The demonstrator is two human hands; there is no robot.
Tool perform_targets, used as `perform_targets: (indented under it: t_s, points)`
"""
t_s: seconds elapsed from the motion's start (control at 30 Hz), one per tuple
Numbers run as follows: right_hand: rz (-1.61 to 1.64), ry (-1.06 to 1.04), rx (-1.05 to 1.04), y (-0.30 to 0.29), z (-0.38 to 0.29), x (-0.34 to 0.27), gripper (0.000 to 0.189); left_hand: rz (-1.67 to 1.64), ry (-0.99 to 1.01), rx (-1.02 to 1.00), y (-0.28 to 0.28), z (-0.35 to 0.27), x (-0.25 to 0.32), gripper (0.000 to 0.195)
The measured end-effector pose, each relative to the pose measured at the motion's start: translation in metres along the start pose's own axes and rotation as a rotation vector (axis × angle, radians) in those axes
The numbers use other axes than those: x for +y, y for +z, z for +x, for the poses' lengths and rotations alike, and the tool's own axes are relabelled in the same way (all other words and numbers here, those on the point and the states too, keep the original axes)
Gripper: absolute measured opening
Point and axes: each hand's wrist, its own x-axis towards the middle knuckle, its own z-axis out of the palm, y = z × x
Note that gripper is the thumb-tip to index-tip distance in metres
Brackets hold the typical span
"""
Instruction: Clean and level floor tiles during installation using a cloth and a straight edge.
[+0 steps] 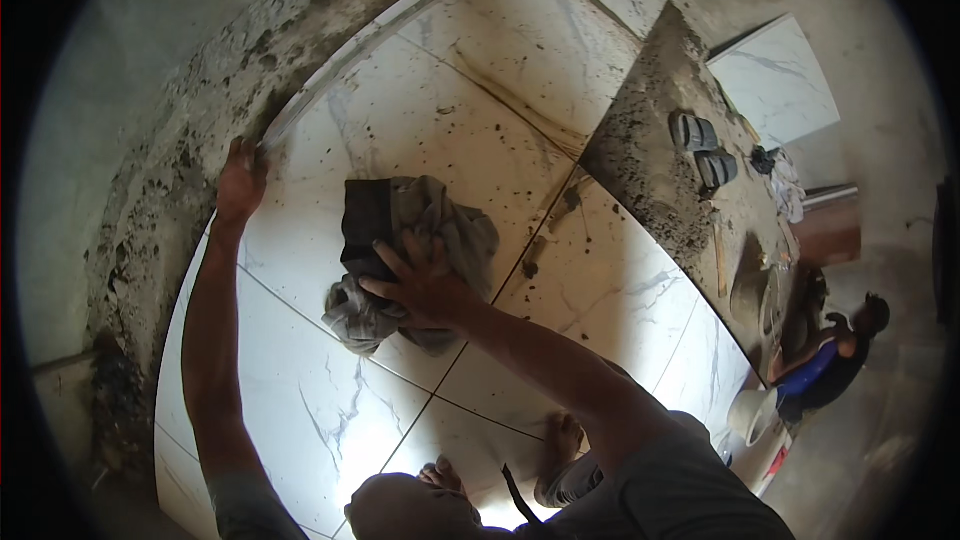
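My right hand (427, 281) lies palm down on a crumpled grey cloth (465, 232) with a dark band, its fingers spread. The cloth, perhaps a garment, rests on marbled white floor tiles (300, 360). At the tiles' left edge, my left hand (244, 184) touches the near end of a long pale strip (337, 71) running beside the wall. Whether its fingers grip the strip is hidden. Dark crumbs and brownish smears dot the tiles beyond the cloth.
Rough mortar (172, 165) borders the tiles on the left. At right are bare ground (637, 120), a pair of sandals (705, 150), a loose tile (780, 82) and a pale bucket (752, 416). Another person (825, 367) is low down near the bucket. My bare foot (442, 474) is on the tiles.
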Motion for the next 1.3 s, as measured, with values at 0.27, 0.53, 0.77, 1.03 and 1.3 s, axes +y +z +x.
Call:
perform_targets:
  t_s: [0.27, 0.53, 0.77, 1.03, 1.3]
  points:
    - [0.004, 0.007, -0.070, -0.018, 0.003, 0.006, 0.069, -0.232, -0.207, -0.416, -0.108, 0.020, 0.166, 0.040]
    - [1.562, 0.353, 0.153, -0.075, 0.000, 0.075, 0.083, -0.316, 0.140, -0.449, -0.095, -0.018, 0.221, 0.037]
    - [2.164, 0.557, 0.725, -0.120, -0.054, 0.129, 0.086, -0.212, 0.106, -0.537, -0.080, -0.098, 0.321, 0.040]
    - [2.111, 0.720, 0.759, -0.140, -0.061, 0.180, 0.059, -0.533, 0.041, -0.499, -0.104, -0.164, 0.432, 0.054]
    - [1.817, 0.928, 0.836, -0.079, -0.081, 0.139, 0.030, -0.452, 0.120, -0.481, -0.111, -0.252, 0.422, 0.057]
